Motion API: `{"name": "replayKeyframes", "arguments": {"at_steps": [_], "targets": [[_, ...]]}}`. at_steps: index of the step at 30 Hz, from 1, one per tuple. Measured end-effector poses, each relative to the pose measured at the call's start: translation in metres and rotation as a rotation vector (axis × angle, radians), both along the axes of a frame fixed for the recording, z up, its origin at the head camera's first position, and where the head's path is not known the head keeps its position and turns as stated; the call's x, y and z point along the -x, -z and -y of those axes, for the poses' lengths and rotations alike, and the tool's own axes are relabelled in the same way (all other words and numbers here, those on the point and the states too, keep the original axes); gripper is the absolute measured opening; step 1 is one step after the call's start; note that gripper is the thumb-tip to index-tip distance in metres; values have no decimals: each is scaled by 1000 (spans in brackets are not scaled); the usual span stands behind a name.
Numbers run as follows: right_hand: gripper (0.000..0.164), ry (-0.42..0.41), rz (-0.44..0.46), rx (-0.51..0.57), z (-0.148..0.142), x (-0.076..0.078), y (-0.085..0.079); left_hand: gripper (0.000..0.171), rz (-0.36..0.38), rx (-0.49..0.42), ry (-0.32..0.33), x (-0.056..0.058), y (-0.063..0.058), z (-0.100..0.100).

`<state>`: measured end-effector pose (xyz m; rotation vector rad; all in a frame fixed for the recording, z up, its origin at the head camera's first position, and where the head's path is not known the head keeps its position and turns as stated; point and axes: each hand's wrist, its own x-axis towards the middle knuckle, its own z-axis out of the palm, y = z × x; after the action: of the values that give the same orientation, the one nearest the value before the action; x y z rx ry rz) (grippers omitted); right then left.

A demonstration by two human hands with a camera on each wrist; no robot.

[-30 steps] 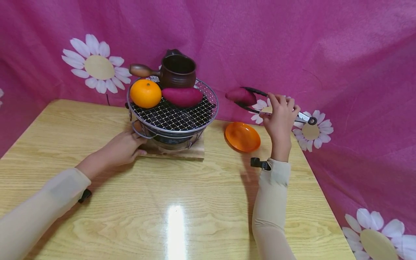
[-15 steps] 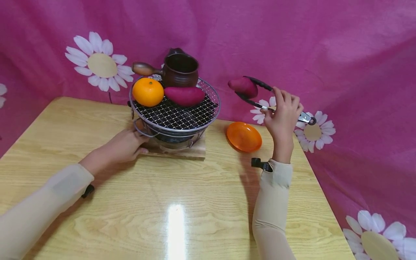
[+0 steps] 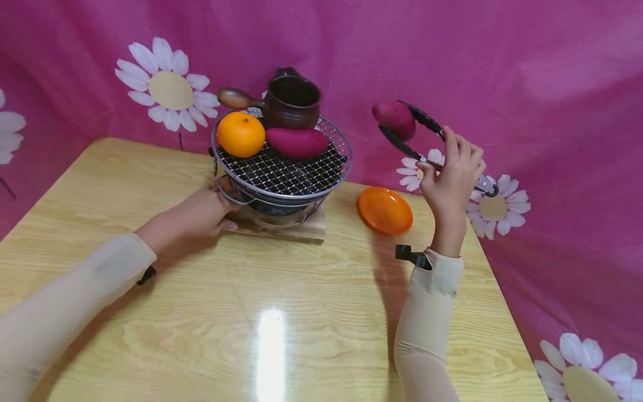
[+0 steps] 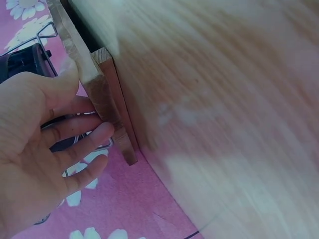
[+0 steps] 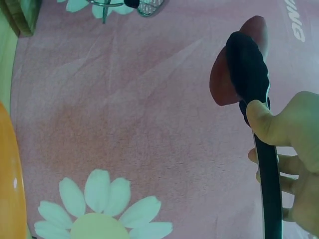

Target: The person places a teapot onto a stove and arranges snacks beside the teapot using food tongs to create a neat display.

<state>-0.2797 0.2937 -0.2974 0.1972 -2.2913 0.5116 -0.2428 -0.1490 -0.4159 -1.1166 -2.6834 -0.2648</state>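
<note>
In the head view, my right hand (image 3: 454, 173) grips black-and-silver tongs (image 3: 400, 143) raised over the table's right side. A purple-red sweet potato (image 3: 395, 118) is clamped between the tongs' black tips. My left hand (image 3: 201, 212) holds the left end of a wooden board (image 3: 296, 229), thumb at its front edge. In the left wrist view, the fingers touch the end of the board (image 4: 102, 94). On that board stands a round grill (image 3: 296, 178) with a wire mesh top. The mesh bears an orange (image 3: 241, 134), a second sweet potato (image 3: 297, 143) and a brown side-handled pot (image 3: 292, 103).
An orange plate (image 3: 385, 210) lies on the wooden table (image 3: 241, 312), right of the grill and below the raised tongs. A pink curtain (image 3: 382, 50) printed with white daisies hangs behind the table and down its right side.
My right hand has lifted the tongs and sweet potato higher. The left hand keeps its place at the board. The whole head view has shifted slightly.
</note>
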Motion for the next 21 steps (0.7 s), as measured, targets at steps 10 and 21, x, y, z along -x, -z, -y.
{"name": "replayKeyframes", "arguments": {"at_steps": [10, 21], "targets": [[61, -63, -117, 20, 6, -9, -9, 37, 64, -11, -5, 4, -4, 1], [60, -128, -161, 49, 17, -29, -20, 41, 46, 17, 14, 7, -9, -2]]}}
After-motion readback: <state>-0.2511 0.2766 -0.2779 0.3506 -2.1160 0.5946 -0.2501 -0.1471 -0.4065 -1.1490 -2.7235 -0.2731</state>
